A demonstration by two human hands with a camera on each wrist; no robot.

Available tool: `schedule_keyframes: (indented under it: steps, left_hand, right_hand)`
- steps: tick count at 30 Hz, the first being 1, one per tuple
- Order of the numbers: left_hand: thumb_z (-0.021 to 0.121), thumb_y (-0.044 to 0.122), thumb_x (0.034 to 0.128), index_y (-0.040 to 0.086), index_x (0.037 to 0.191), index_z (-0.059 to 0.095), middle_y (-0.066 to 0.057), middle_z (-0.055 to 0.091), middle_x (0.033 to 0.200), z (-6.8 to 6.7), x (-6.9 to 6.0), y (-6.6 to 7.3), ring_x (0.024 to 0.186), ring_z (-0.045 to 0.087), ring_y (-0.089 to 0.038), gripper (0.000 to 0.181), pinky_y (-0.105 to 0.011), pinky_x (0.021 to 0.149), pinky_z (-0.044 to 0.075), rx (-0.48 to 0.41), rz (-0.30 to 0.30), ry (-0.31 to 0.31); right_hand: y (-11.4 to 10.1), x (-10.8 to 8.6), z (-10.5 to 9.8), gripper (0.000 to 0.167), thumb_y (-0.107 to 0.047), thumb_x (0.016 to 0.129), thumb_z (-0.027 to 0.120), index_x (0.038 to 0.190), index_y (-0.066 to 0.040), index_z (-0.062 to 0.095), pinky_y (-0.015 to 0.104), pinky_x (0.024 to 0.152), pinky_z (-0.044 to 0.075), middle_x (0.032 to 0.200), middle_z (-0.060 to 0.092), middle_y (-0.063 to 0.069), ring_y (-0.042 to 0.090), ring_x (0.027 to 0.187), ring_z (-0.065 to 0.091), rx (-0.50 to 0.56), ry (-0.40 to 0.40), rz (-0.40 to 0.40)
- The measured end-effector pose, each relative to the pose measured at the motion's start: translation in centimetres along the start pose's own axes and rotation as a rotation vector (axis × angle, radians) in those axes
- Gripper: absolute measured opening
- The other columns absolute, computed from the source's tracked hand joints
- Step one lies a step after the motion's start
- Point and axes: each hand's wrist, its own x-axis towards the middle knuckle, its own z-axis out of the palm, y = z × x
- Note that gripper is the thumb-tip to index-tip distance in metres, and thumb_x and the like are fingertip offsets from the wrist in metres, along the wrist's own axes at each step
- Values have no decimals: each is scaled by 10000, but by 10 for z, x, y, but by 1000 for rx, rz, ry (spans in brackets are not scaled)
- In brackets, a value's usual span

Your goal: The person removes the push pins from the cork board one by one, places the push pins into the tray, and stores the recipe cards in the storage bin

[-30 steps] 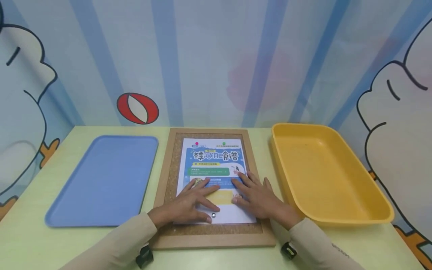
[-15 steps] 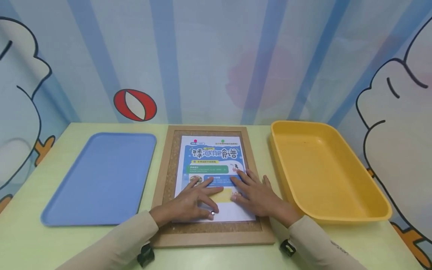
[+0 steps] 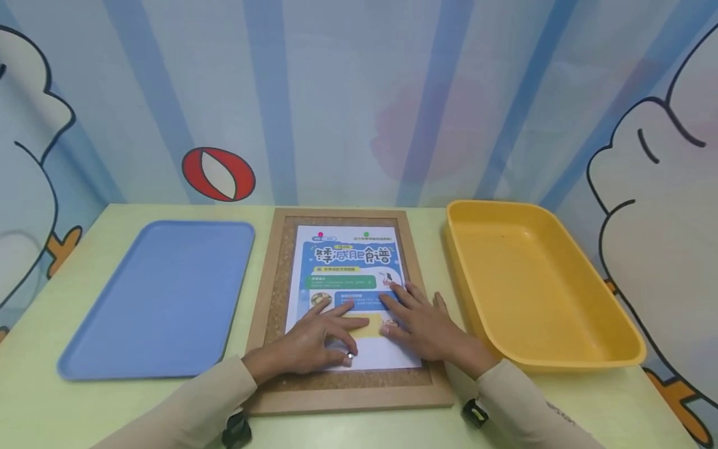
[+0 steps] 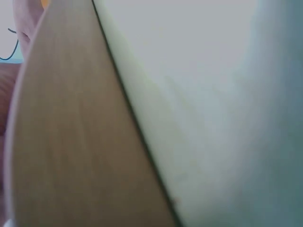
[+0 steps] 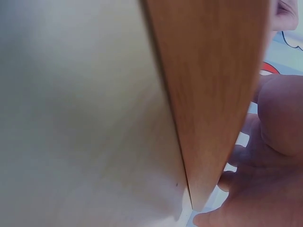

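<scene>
A printed sheet (image 3: 387, 354) lies on a cork board with a wooden frame (image 3: 350, 400). At its top edge are a pink pin (image 3: 320, 235) and a green pin (image 3: 366, 234). My left hand (image 3: 314, 340) rests on the lower left of the sheet, thumb and index finger pinching a small silvery piece (image 3: 350, 355); its other fingers are spread on the paper. Spread fingers of my right hand (image 3: 429, 327) lie flat on the sheet's right side. In the right wrist view, the right hand (image 5: 265, 179) shows beside the frame's wooden edge (image 5: 208, 94).
Left of the board lies a blue tray (image 3: 162, 299). A deep yellow bin (image 3: 550, 287) stands close on the right, near my right forearm. Behind the table (image 3: 33, 399) hangs a striped, printed backdrop (image 3: 336, 93).
My left thumb and index finger have closed from either side onto the small silvery piece. The right hand has stayed on the sheet. The head view has shifted slightly.
</scene>
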Motion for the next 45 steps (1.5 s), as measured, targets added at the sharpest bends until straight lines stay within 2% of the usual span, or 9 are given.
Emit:
schedule_keyframes:
  steps: [6, 10, 18, 25, 32, 36, 40, 45]
  left_hand:
    - [793, 199, 814, 233, 897, 756, 14, 570, 1454, 1, -2, 0, 1507, 303, -307, 96, -608, 1226, 33, -15, 0, 3]
    - [778, 175, 825, 226, 867, 733, 17, 580, 1445, 2, 0, 0, 1498, 324, -297, 80, -619, 1221, 33, -15, 26, -2]
    - [725, 141, 871, 176, 844, 682, -20, 565, 1463, 2, 2, 0, 1481, 360, -272, 61, -596, 1229, 73, -45, 64, -61]
    - [705, 153, 891, 162, 859, 683, -12, 551, 1476, -1, 3, 2, 1493, 342, -241, 41, -552, 1244, 38, -103, 22, -86]
    - [709, 140, 885, 166, 851, 687, -26, 563, 1465, -1, 4, 2, 1490, 349, -264, 48, -566, 1240, 46, -113, 31, -77]
    - [710, 132, 886, 179, 839, 687, -23, 570, 1457, -2, 4, 3, 1491, 349, -253, 70, -545, 1246, 43, -125, 14, -72]
    - [721, 132, 882, 185, 822, 686, -29, 596, 1430, -3, 4, 3, 1476, 378, -254, 88, -522, 1249, 93, -110, 3, -59]
    - [732, 137, 877, 195, 805, 694, -35, 630, 1391, -9, 1, 5, 1429, 451, -275, 100, -508, 1210, 258, -56, -1, -20]
  right_hand:
    - [-1, 0, 0, 631, -494, 1010, 489, 1553, -201, 358, 781, 1114, 124, 1669, 220, 87, 398, 1547, 116, -6, -2, 1]
    - [-1, -1, -1, 629, -489, 1011, 489, 1554, -200, 357, 779, 1116, 121, 1670, 215, 89, 402, 1546, 111, -7, 2, 5]
    - [-1, -1, -2, 632, -484, 1012, 489, 1558, -199, 347, 783, 1115, 111, 1674, 203, 88, 398, 1550, 92, 18, -16, 8]
    - [0, 0, -1, 639, -492, 1009, 491, 1561, -207, 341, 776, 1121, 111, 1677, 194, 77, 390, 1552, 86, 13, -15, 9]
    - [1, 1, 0, 644, -500, 1006, 493, 1561, -209, 342, 778, 1118, 114, 1678, 193, 73, 392, 1552, 82, 14, -16, 8]
    - [2, 1, 0, 644, -502, 1007, 491, 1562, -211, 339, 777, 1120, 114, 1678, 192, 72, 389, 1553, 82, 16, -14, 9]
    - [2, 1, 0, 645, -508, 1009, 483, 1564, -216, 332, 775, 1121, 111, 1679, 186, 70, 386, 1554, 78, 15, -18, 10]
    - [2, 0, -1, 642, -500, 1012, 482, 1565, -210, 330, 778, 1118, 110, 1679, 185, 73, 396, 1550, 83, 21, -20, 4]
